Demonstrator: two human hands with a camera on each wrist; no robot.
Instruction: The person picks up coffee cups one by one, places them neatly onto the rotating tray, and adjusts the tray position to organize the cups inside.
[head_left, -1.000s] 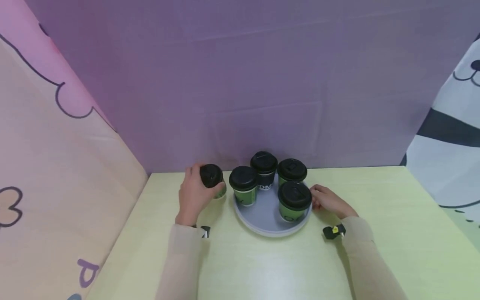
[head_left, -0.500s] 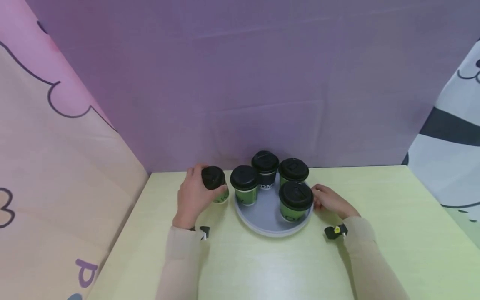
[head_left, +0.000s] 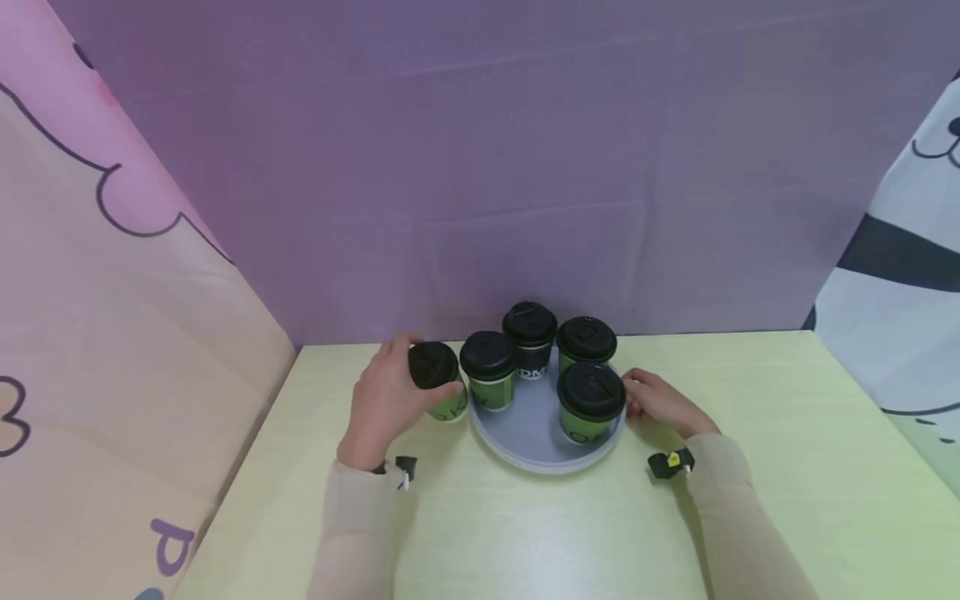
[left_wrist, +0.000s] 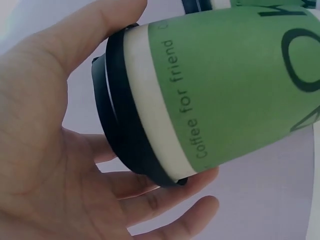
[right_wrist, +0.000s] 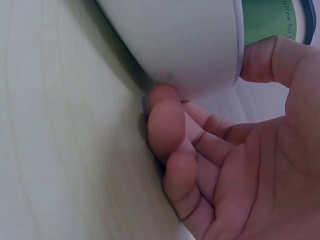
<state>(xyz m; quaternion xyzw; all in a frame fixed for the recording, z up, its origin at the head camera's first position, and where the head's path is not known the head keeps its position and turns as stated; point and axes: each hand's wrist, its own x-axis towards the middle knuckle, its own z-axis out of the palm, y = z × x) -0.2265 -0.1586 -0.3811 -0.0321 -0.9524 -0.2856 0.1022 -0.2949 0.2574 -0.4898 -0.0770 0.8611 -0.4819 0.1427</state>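
My left hand (head_left: pixel 386 400) grips a green paper coffee cup (left_wrist: pixel 225 85) by its black lid, thumb on one side and fingers on the other. That cup is just left of a round grey-white tray (head_left: pixel 525 454), close to its rim. At the tray's right side, my right hand (head_left: pixel 663 404) holds the edge; in the right wrist view the thumb (right_wrist: pixel 265 60) lies at the rim and the curled fingers (right_wrist: pixel 167 125) touch the outer wall low down. On the tray stand several lidded cups, among them a green cup (head_left: pixel 491 392) nearest the held one.
A dark cup (head_left: pixel 531 358) stands at the tray's back, with a green cup (head_left: pixel 585 342) beside it and another green cup (head_left: pixel 588 408) at the front right. The pale wooden table (head_left: pixel 525 533) ends at a purple cloth backdrop (head_left: pixel 450 167); printed cloth (head_left: pixel 112 317) borders the left.
My left hand has moved the held cup a little right and toward me, nearer the tray. The right hand and the tray stay in nearly the same place.
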